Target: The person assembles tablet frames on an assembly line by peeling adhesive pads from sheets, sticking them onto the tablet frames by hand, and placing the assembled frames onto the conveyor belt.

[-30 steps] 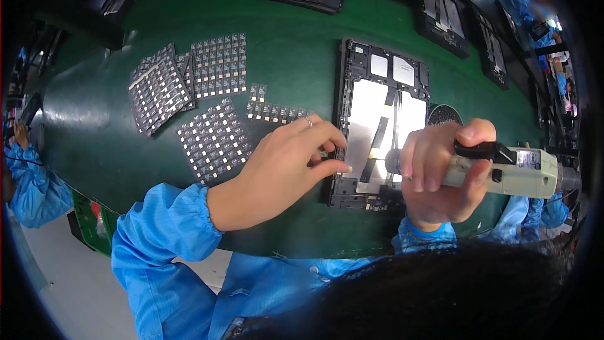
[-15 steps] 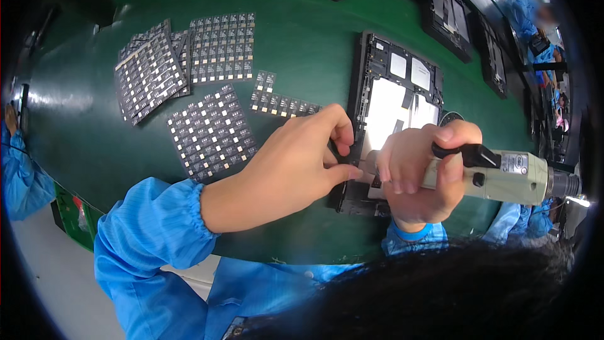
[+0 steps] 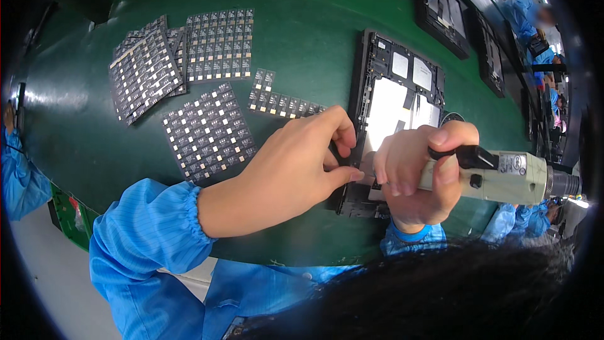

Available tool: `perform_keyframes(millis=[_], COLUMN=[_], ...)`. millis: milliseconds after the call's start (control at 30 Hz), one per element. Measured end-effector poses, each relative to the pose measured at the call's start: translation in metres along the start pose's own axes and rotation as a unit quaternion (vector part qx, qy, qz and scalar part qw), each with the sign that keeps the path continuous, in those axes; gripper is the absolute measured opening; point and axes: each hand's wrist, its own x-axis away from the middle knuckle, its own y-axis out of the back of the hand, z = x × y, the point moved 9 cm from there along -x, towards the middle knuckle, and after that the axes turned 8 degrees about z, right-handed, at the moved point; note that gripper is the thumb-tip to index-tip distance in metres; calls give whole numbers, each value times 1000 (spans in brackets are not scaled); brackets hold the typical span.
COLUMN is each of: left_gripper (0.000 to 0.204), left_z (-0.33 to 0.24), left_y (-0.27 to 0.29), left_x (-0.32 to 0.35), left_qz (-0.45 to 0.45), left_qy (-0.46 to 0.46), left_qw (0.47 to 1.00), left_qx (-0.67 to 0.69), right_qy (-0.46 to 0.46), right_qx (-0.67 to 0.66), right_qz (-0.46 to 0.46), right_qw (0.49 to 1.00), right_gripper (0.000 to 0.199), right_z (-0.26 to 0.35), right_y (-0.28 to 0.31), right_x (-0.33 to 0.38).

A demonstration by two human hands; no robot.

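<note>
My right grip is wrapped round the pale screwdriver, right of centre, over the lower part of the open tablet. My left grip is half-curled at the tablet's left edge; can't tell if it holds anything. Black sheets left on green surface.

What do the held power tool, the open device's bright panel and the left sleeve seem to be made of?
Power tool: probably hard plastic, pale satin, judging by its smooth moulded body.
Bright panel: perhaps metal or reflective film; its glare leaves this open.
Left sleeve: apparently thin fabric, slightly shiny, from its soft folds and gathers.
</note>
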Motion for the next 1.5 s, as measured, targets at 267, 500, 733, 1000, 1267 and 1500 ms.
perform_keyframes(millis=[267,500,733,1000,1267,1500], left_gripper=[31,33,32,35,38,36], left_z=[-2,-7,-3,12,14,21], left_y=[3,5,8,2,-4,-8], left_x=[2,4,7,5,-5,-4], left_qz=[-8,-19,-57,-17,-11,-12], left_qy=[12,3,-3,71,133,150], left_qw=[1000,999,996,997,991,988], left_qx=[-3,-27,-65,-3,9,35], right_qy=[-17,-21,-20,67,130,119], right_qx=[84,98,90,122,108,158], right_qz=[54,28,119,-108,-239,-240], right_qw=[995,995,989,984,956,951], right_gripper=[24,26,33,23,18,19], right_z=[-2,-7,-13,52,77,74], right_y=[-11,-16,-22,72,181,191], right_x=[-7,-10,-7,5,27,30])
